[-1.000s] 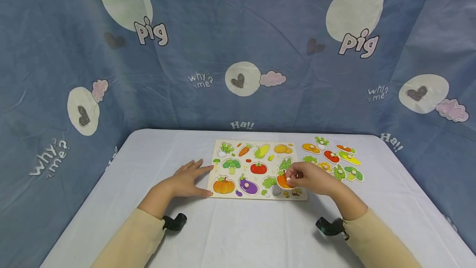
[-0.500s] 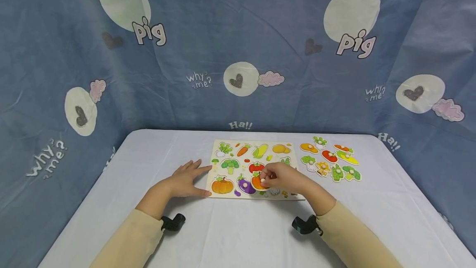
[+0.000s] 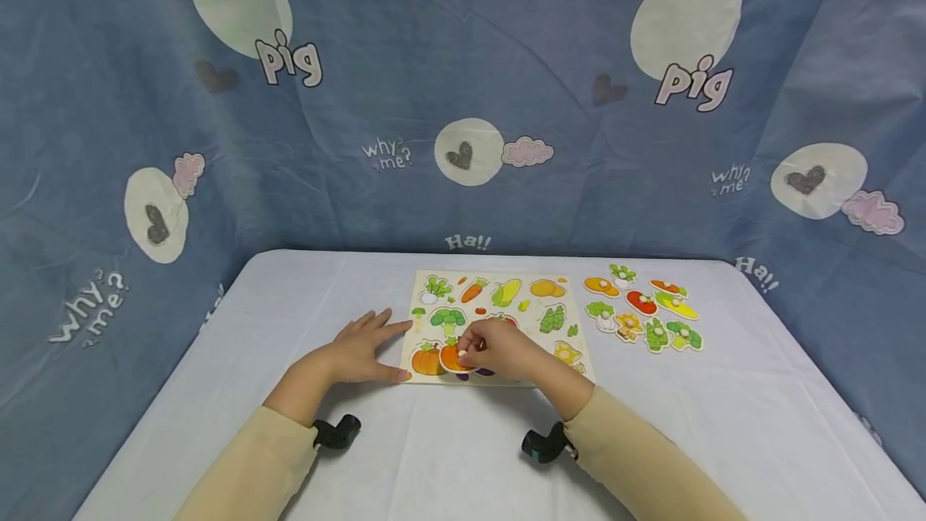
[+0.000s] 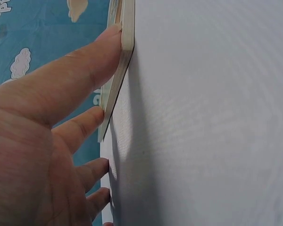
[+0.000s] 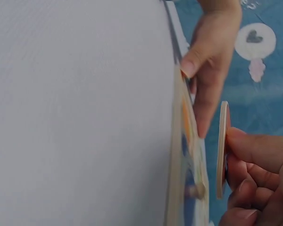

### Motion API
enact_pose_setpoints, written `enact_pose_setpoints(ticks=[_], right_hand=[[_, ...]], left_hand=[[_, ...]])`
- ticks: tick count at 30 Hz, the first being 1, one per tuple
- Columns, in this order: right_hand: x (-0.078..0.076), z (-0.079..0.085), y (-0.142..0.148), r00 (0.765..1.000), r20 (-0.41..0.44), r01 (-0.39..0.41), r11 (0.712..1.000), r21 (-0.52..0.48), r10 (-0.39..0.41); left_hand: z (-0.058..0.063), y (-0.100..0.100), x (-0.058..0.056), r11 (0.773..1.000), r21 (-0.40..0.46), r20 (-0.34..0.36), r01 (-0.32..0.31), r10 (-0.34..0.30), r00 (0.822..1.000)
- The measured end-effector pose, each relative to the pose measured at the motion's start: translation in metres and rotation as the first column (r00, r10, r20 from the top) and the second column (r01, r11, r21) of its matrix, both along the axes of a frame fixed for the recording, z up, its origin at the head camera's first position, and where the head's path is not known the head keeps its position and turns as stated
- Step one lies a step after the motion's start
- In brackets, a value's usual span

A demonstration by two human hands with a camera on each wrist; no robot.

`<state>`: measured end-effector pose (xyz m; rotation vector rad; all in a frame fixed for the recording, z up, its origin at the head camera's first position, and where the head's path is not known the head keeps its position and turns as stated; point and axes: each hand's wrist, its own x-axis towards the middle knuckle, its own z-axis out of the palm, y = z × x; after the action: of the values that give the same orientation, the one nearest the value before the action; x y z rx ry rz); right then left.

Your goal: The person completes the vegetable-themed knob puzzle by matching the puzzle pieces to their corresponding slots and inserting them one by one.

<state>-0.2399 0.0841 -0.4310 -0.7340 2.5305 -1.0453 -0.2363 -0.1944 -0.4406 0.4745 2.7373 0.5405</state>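
My right hand [image 3: 499,350] pinches a wooden pumpkin puzzle piece [image 3: 450,360] by its small knob. The piece overlaps the printed pumpkin [image 3: 424,361] at the front left of the vegetable puzzle board [image 3: 530,342]. In the right wrist view the pumpkin piece [image 5: 221,155] shows edge-on, raised off the board with a gap between them. My left hand [image 3: 358,350] spreads its fingers at the board's left side; thumb and index fingertip touch the edge. An eggplant [image 3: 485,373] is mostly hidden behind my right hand, and the printed tomato is partly covered.
Several loose knobbed vegetable pieces, among them a tomato [image 3: 641,302] and a broccoli [image 3: 684,336], lie right of the board on the white-covered table [image 3: 434,457]. A blue printed curtain [image 3: 347,103] hangs behind the table.
My right hand has carried the pumpkin piece leftward across the board, from its right part past the eggplant to the printed pumpkin. The left hand stays at the board's edge.
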Motion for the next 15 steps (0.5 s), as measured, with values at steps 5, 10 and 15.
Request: enact_pose_setpoints(ticks=[5, 10, 15], right_hand=[[0.001, -0.003, -0.014, 0.999, 0.001, 0.034, 0.999, 0.006, -0.034], [0.002, -0.005, -0.027, 0.998, 0.006, 0.07, 0.998, 0.007, -0.07], [0.002, -0.006, -0.039, 0.997, -0.022, 0.075, 0.997, 0.022, -0.074]], left_hand=[[0.001, 0.001, -0.001, 1.0, -0.001, -0.003, 0.012, -0.012, 1.0], [0.001, 0.0, -0.001, 1.0, -0.003, -0.003, 0.017, -0.017, 1.0], [0.001, -0.001, 0.0, 1.0, 0.005, -0.013, 0.022, -0.022, 1.0]])
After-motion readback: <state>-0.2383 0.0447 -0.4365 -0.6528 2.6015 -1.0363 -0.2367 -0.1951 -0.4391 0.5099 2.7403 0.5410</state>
